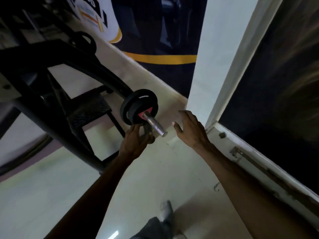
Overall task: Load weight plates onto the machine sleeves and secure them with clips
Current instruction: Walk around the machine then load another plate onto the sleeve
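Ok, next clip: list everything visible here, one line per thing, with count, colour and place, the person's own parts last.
weight plates: two it seems, black with a red mark, on the sleeve, centre
sleeve: one, shiny silver, jutting out of the plates
machine frame: one, black, left
dark object: one, possibly a clip, at the left hand's fingertips under the sleeve
banner: one, navy with yellow stripe, on the back wall
pillar: one, white, right
floor: pale tiles
left hand: below the plates
right hand: open, empty, right of the sleeve
shoe: one, grey, bottom
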